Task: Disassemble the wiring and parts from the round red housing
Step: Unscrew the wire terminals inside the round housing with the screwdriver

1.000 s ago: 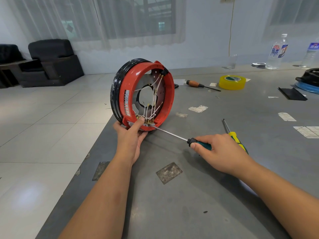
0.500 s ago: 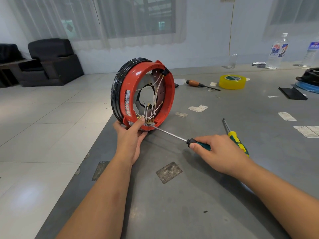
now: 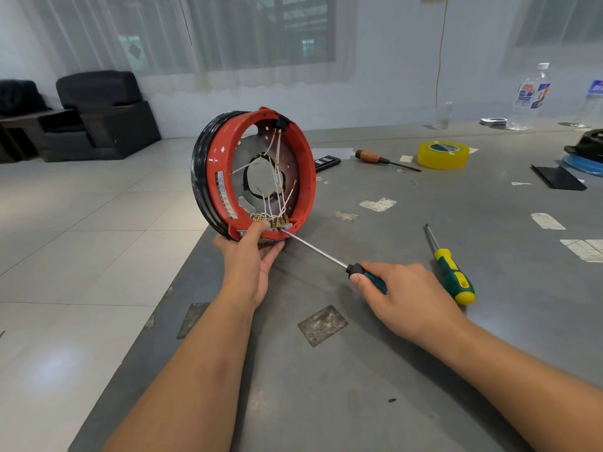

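Observation:
The round red housing [image 3: 306, 177] with a black outer band stands on edge at the table's left corner, its open side facing me. White wires [image 3: 277, 177] cross inside it down to a row of brass terminals [image 3: 270, 219] at the bottom. My left hand [image 3: 251, 256] grips the housing's lower rim, thumb beside the terminals. My right hand [image 3: 404, 295] holds a green-handled screwdriver [image 3: 313, 249], whose tip touches the terminal strip at the bottom rim.
A yellow-green screwdriver [image 3: 452, 272] lies right of my right hand. Farther back lie a wooden-handled screwdriver [image 3: 381, 159], a yellow tape roll [image 3: 442, 154], a black plate [image 3: 558, 178], bottles [image 3: 530, 99] and a black-and-blue part [image 3: 585, 151]. The table edge [image 3: 182, 298] drops to tiled floor at left.
Almost nothing has moved; both hands keep their grips and the screwdriver tip stays at the terminals.

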The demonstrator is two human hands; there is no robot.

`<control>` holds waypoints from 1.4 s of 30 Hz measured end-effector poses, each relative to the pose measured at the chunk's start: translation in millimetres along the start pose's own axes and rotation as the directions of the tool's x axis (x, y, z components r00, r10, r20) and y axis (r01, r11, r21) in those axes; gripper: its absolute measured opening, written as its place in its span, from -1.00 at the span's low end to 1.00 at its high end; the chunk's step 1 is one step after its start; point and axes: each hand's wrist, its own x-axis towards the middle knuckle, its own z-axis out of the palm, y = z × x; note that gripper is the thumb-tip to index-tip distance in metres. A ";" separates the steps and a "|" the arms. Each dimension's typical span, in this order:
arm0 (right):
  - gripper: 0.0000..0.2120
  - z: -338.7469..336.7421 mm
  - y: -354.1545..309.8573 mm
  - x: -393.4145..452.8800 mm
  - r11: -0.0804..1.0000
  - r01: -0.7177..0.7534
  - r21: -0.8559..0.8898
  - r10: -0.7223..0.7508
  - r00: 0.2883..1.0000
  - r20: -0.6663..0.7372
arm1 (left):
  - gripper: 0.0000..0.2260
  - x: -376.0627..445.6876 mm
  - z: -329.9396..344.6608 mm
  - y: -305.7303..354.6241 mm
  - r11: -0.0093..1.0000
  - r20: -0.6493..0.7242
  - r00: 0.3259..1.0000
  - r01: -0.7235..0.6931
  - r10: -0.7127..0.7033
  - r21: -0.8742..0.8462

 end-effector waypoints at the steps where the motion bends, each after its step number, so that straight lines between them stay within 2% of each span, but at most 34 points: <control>1: -0.68 1.0 -1.7 -0.2 1.000 0.002 0.004 -0.002 1.000 -0.002 | -0.64 -0.1 0.3 0.2 1.000 -0.002 1.000 0.001 -0.001 -0.009; 17: -0.65 13.3 -14.0 -2.9 1.000 0.018 0.012 -0.017 0.997 -0.076 | -0.62 2.0 3.0 -1.5 0.995 -0.033 0.999 -0.010 0.006 -0.100; 29: -0.59 17.4 -13.5 1.3 0.980 -0.025 0.195 0.034 0.999 -0.041 | -0.62 3.4 2.0 -3.1 0.995 -0.019 1.000 -0.026 0.024 -0.098; 35: -0.66 5.9 -10.2 2.5 1.000 -0.005 0.009 0.006 0.997 -0.074 | -0.61 4.6 -0.6 -2.1 0.991 -0.022 1.000 0.004 -0.007 -0.132; 42: -0.64 -4.7 -2.7 3.5 1.000 0.016 0.010 -0.015 0.997 -0.075 | -0.61 3.6 -2.9 -1.8 0.992 -0.014 1.000 0.013 -0.015 -0.124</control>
